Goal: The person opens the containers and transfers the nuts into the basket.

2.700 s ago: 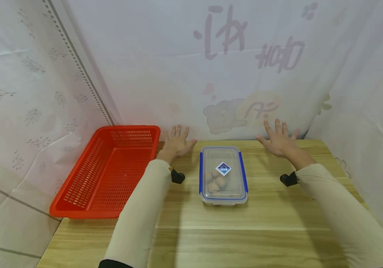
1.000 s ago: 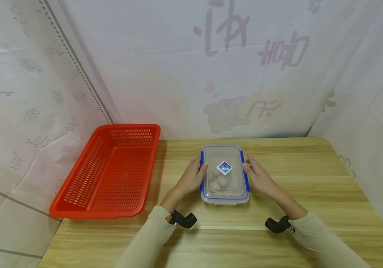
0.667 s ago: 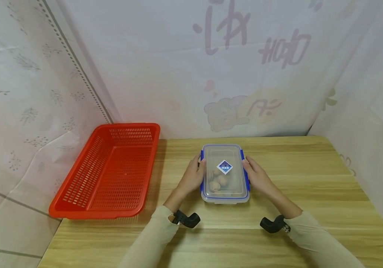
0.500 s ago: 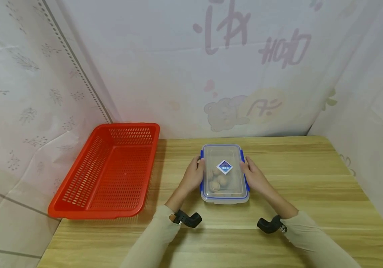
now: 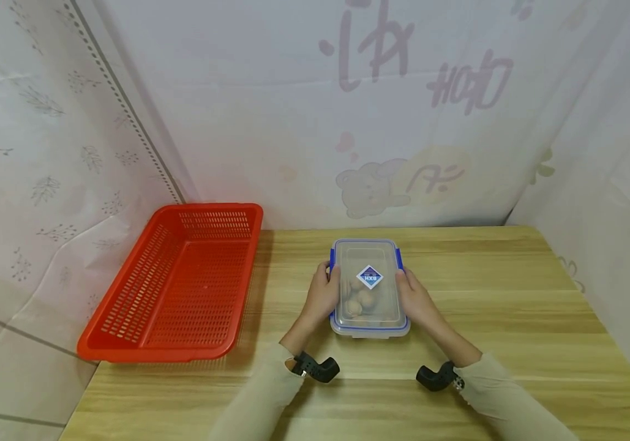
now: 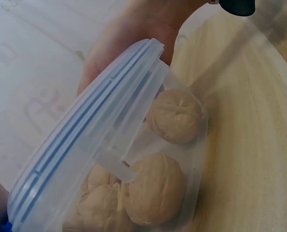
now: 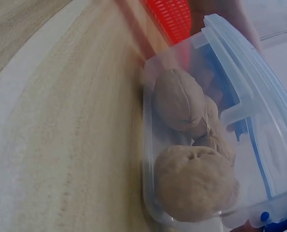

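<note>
A clear plastic food container [image 5: 372, 245] with blue side clips and a blue-edged lid stands on the wooden table, a diamond-shaped sticker on top. Several walnuts [image 6: 155, 188] lie inside, at the near end; the right wrist view also shows walnuts [image 7: 194, 183] through the clear wall. My left hand [image 5: 322, 294] grips the container's left side, thumb on the lid's edge and fingers down along the side, partly hidden. Opposite it, my right hand [image 5: 416, 300] holds the right side, its thumb likewise at the lid's edge. The lid is on.
A red slotted plastic basket [image 5: 237, 331] with nothing in it stands at the left of the wooden table [image 5: 485, 263]. Behind the table hangs a pale printed cloth [image 5: 248, 122], and more patterned cloth closes in both sides. Each wrist wears a black camera mount [image 5: 320, 369].
Both hands, earlier spread flat at the far side of the table, have come back and inward to the container's sides. Lately the thumbs moved onto the lid's edges; the container has hardly moved.
</note>
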The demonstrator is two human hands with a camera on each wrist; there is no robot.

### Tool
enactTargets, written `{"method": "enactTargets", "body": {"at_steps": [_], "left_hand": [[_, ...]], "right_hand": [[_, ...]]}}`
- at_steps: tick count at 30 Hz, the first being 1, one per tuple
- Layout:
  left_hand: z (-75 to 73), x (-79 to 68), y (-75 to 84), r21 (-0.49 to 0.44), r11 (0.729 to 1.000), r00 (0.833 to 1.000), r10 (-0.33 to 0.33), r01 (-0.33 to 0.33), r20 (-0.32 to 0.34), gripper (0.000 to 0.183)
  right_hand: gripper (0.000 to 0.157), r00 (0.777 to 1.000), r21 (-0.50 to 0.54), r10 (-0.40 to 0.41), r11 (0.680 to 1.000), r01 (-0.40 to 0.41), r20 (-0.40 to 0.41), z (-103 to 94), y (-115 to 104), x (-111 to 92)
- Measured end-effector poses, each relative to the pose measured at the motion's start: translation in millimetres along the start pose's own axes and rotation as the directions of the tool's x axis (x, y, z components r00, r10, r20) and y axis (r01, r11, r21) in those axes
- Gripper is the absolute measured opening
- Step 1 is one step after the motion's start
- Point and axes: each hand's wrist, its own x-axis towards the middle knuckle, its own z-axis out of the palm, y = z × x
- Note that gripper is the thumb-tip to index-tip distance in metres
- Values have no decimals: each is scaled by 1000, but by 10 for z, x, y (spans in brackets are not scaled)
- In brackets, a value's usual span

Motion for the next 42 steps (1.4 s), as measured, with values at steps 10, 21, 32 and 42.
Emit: {"method": "enactTargets", "body": {"at_steps": [10,21,32,42], "left_hand": [[8,-12,-4,18,1000,999,-22,22,32,57],[25,-4,39,55,998,999,-35,34,27,56],[48,7,58,88,995,999,-51,52,-7,54],[67,8,82,104,993,998,-52,53,-18,54]], "right_hand": [[65,999,57,13,998,-10,-51,29,-12,-25],[58,996,15,16,1000,-15,-92,45,-43,-25],[54,993,-11,-13,1000,12,-117,36,-62,-43],[50,988,-40,-39,999,34,-150,25,-63,-38]]}}
